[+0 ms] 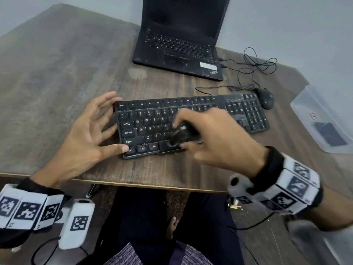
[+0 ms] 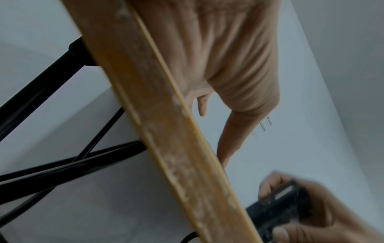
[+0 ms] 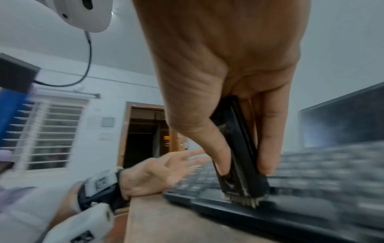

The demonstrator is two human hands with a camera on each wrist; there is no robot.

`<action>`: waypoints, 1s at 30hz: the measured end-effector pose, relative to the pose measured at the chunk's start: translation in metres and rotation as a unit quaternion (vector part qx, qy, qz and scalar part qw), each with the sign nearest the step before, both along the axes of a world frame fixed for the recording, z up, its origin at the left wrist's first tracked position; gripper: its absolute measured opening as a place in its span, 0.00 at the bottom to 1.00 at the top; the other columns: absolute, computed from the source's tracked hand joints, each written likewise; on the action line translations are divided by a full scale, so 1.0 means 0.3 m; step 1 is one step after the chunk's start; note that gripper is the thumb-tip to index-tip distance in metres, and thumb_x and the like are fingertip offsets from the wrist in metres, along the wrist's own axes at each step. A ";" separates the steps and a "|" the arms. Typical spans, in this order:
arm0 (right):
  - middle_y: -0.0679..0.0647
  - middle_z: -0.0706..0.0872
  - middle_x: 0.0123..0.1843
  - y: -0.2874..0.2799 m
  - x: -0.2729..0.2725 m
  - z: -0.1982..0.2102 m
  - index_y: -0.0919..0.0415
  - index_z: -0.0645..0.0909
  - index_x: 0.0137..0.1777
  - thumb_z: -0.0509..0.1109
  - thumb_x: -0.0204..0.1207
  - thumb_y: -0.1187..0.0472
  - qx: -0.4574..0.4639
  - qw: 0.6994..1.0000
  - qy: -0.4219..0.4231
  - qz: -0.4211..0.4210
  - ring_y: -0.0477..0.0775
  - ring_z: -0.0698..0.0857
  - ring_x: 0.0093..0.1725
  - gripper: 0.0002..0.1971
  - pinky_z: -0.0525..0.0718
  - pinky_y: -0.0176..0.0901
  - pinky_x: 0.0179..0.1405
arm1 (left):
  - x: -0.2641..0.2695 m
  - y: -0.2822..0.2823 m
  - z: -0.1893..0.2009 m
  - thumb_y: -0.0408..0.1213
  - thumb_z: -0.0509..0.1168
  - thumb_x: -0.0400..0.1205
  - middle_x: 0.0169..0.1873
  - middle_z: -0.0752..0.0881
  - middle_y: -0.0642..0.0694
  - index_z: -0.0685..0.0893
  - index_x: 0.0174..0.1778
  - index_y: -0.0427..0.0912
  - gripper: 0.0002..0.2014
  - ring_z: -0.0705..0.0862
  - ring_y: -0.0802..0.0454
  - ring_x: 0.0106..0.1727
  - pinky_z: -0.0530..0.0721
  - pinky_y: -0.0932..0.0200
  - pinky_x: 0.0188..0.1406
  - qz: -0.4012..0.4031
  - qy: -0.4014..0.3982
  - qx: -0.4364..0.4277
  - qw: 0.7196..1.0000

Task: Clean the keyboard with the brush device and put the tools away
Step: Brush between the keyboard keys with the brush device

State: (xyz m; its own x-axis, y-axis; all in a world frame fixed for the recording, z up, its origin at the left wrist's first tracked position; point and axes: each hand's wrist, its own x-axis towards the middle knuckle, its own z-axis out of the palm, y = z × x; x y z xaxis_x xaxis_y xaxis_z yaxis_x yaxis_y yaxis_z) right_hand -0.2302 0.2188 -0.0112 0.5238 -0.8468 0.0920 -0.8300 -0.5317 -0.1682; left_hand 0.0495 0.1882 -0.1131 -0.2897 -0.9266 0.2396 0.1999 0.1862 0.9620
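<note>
A black keyboard (image 1: pixel 191 115) lies across the middle of the wooden table (image 1: pixel 57 73). My right hand (image 1: pixel 215 136) grips a slim black brush device (image 1: pixel 181 135) by thumb and fingers. In the right wrist view the brush device (image 3: pixel 239 164) stands nearly upright, its short bristles on the front edge of the keyboard (image 3: pixel 311 189). My left hand (image 1: pixel 89 131) has spread, straight fingers against the keyboard's left end, thumb by the Ctrl key. The left wrist view shows the left hand (image 2: pixel 228 65) from below the table edge (image 2: pixel 166 131), and the brush device (image 2: pixel 276 212) in the blurred right hand.
A black laptop (image 1: pixel 179 39) stands open behind the keyboard. A black mouse (image 1: pixel 265 97) with a tangled cable (image 1: pixel 256 64) lies at the right. A clear plastic box (image 1: pixel 322 121) holding something dark sits at the table's right edge. Black table legs (image 2: pixel 51 164) run below.
</note>
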 end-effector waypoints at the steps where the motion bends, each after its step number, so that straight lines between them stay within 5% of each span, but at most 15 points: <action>1: 0.46 0.92 0.42 0.004 -0.077 0.002 0.48 0.80 0.59 0.80 0.71 0.59 -0.010 0.999 -0.002 -0.039 0.55 0.91 0.41 0.19 0.90 0.53 0.45 | 0.000 -0.002 -0.002 0.14 0.74 0.59 0.80 0.73 0.46 0.66 0.84 0.44 0.54 0.72 0.51 0.83 0.78 0.50 0.76 -0.002 0.002 -0.003 1.000; 8: 0.45 0.89 0.40 0.012 -0.471 0.012 0.43 0.79 0.51 0.87 0.68 0.62 -0.058 0.962 -0.012 -0.268 0.55 0.89 0.42 0.22 0.79 0.44 0.42 | -0.003 -0.010 -0.017 0.13 0.74 0.58 0.79 0.75 0.48 0.68 0.81 0.47 0.53 0.73 0.48 0.83 0.77 0.47 0.76 -0.013 -0.004 -0.020 1.000; 10: 0.44 0.90 0.41 0.016 -0.449 0.020 0.44 0.80 0.52 0.87 0.67 0.61 -0.078 0.965 -0.019 -0.249 0.54 0.91 0.43 0.21 0.84 0.46 0.42 | -0.002 -0.011 -0.017 0.13 0.73 0.58 0.79 0.75 0.49 0.69 0.81 0.48 0.53 0.73 0.47 0.83 0.78 0.47 0.75 -0.010 -0.001 -0.015 1.000; 13: 0.39 0.91 0.43 0.034 -0.300 0.015 0.47 0.84 0.56 0.87 0.70 0.58 -0.040 0.984 -0.106 -0.136 0.38 0.90 0.43 0.19 0.88 0.40 0.46 | 0.000 -0.011 -0.018 0.11 0.73 0.57 0.80 0.75 0.47 0.68 0.82 0.45 0.54 0.73 0.47 0.83 0.79 0.49 0.74 0.000 0.004 -0.014 1.000; 16: 0.41 0.91 0.41 0.034 -0.183 -0.023 0.49 0.82 0.57 0.85 0.72 0.58 0.014 0.994 -0.099 -0.048 0.39 0.90 0.41 0.18 0.86 0.38 0.46 | 0.000 -0.013 -0.019 0.10 0.72 0.58 0.81 0.74 0.47 0.68 0.82 0.43 0.54 0.72 0.48 0.83 0.78 0.50 0.75 0.001 0.002 -0.013 1.000; 23: 0.45 0.91 0.42 -0.096 -0.450 0.022 0.49 0.83 0.53 0.86 0.68 0.58 -0.027 0.967 -0.030 -0.252 0.54 0.90 0.46 0.17 0.81 0.45 0.44 | -0.013 -0.012 -0.009 0.12 0.73 0.58 0.77 0.78 0.53 0.73 0.78 0.51 0.51 0.75 0.54 0.81 0.81 0.56 0.71 0.012 0.008 -0.005 1.000; 28: 0.42 0.91 0.42 -0.113 -0.464 0.016 0.47 0.82 0.50 0.86 0.68 0.55 -0.011 0.967 -0.047 -0.251 0.49 0.90 0.44 0.16 0.87 0.46 0.45 | -0.005 -0.022 0.023 0.15 0.82 0.55 0.74 0.81 0.52 0.75 0.77 0.52 0.54 0.80 0.53 0.77 0.84 0.52 0.69 0.008 -0.054 0.018 0.998; 30: 0.42 0.90 0.41 -0.115 -0.450 -0.002 0.45 0.80 0.50 0.84 0.67 0.55 -0.014 0.970 -0.034 -0.240 0.50 0.89 0.43 0.17 0.87 0.47 0.43 | 0.005 -0.040 0.056 0.28 0.91 0.52 0.72 0.82 0.52 0.79 0.74 0.59 0.54 0.82 0.53 0.74 0.86 0.50 0.68 -0.009 -0.132 0.022 0.991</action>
